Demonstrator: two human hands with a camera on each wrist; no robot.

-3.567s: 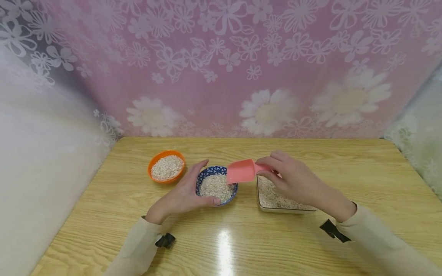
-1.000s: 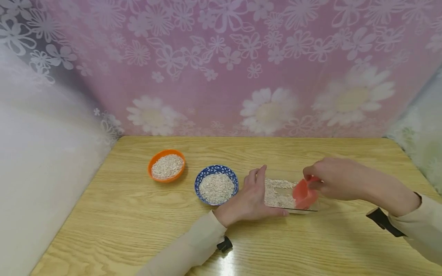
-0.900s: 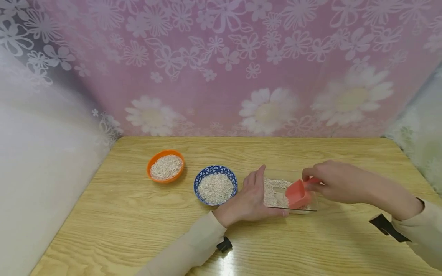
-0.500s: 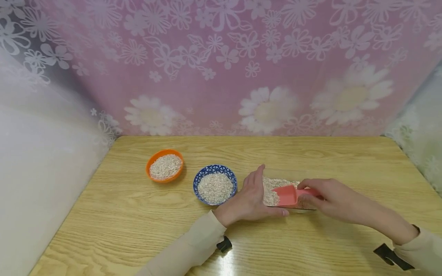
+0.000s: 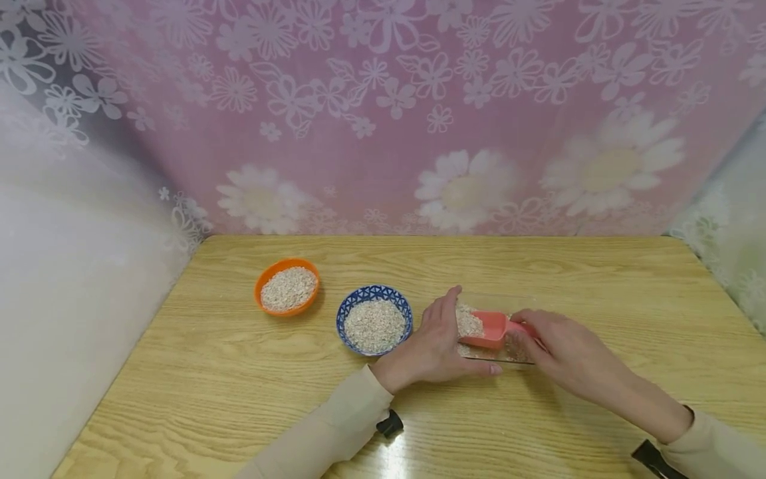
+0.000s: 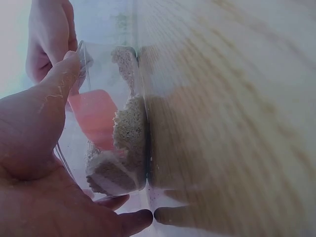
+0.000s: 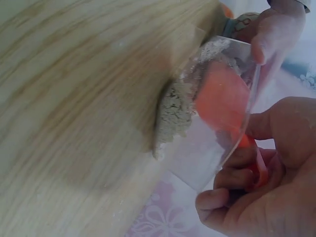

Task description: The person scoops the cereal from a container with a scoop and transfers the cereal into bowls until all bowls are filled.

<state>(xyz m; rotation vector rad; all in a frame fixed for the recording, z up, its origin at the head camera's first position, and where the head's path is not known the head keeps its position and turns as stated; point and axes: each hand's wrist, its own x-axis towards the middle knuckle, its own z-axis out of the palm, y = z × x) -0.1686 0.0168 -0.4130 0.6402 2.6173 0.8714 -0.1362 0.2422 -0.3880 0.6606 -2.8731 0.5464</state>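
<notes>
My right hand point(image 5: 565, 356) grips the handle of a pink scoop point(image 5: 493, 326). The scoop lies low inside a clear rectangular container point(image 5: 514, 362), its blade pointing left and bearing pale oat flakes point(image 5: 469, 322). Around the container's left end my left hand point(image 5: 427, 342) holds it, thumb along the near wall. In the left wrist view, the scoop point(image 6: 94, 116) shows through the clear wall against a heap of oats point(image 6: 129, 131). The right wrist view shows my curled right fingers point(image 7: 234, 177) on the handle. Just left of my left hand stands a blue-and-white patterned bowl point(image 5: 344, 311) of oats.
An orange bowl point(image 5: 258, 293), also filled with oats, stands farther left and back. Everything rests on a wood-grain table point(image 5: 197, 372). A pink floral backdrop point(image 5: 371, 153) rises behind the table, with pale side walls at left and right.
Earlier, my left hand was at the blue bowl and the scoop tilted over it. My left hand moved to the container; the scoop then swept leftward inside it and now carries oats.
</notes>
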